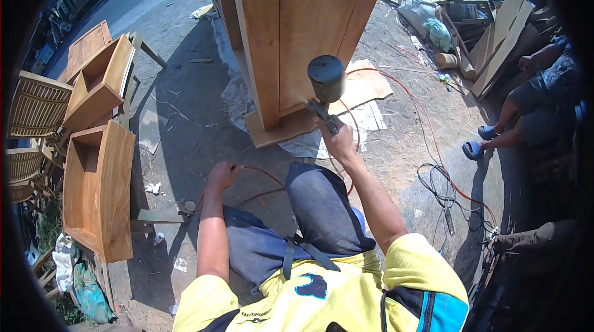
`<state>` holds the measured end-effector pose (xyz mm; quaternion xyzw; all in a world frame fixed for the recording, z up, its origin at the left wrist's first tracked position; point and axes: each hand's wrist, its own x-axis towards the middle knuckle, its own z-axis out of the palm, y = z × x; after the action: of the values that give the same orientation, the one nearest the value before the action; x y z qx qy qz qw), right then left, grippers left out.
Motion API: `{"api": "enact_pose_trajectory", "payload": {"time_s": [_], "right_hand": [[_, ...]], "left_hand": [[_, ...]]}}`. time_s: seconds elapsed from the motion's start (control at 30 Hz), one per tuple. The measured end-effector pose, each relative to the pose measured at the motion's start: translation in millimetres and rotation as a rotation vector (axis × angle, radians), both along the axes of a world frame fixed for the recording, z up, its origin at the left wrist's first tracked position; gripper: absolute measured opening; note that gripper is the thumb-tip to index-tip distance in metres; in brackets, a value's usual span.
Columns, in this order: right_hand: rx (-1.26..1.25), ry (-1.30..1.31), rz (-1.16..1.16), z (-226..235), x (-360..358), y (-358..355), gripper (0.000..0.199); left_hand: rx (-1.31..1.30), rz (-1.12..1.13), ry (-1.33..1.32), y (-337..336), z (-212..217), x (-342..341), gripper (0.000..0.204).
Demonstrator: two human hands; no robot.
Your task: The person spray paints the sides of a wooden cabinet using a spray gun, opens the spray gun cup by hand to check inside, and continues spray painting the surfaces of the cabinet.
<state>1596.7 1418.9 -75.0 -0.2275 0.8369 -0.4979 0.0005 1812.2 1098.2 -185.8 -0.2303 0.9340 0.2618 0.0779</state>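
Observation:
My right hand [338, 140] is wrapped round the handle of a spray gun [327, 81] with a dark round cup on top. The gun points at the lower part of a tall wooden cabinet [312, 35], and a faint mist shows by the cup. Lower and to the left, my left hand [224, 177] is closed on an orange air hose [263, 172] beside my knee. The cabinet stands upright, its foot on a wooden board [281, 129] and crumpled pale sheeting [238, 94].
Wooden drawers [99, 190] and rattan chairs [38, 106] stand at left. Hose [427, 122] and a tangled black cable [442, 187] lie on the ground at right. Another person [526, 109] is at the right, near stacked planks [504, 35] and sacks [421, 13].

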Motion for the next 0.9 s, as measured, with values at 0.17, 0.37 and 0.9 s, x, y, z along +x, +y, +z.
{"api": "enact_pose_trajectory", "payload": {"time_s": [0.17,0.37,0.9], "right_hand": [[-0.031,0.15,0.004,94.1,7.4,7.9,0.026],[-0.136,0.319,-0.046,180.1,18.2,8.6,0.022],[-0.19,0.34,-0.074,96.1,-0.6,-14.6,0.027]], "left_hand": [[-0.016,-0.028,0.058,-4.7,-14.8,-13.8,0.045],[0.02,-0.011,0.041,5.6,-5.9,-29.5,0.045],[-0.006,0.023,0.079,-6.7,-13.8,-15.5,0.041]]}}
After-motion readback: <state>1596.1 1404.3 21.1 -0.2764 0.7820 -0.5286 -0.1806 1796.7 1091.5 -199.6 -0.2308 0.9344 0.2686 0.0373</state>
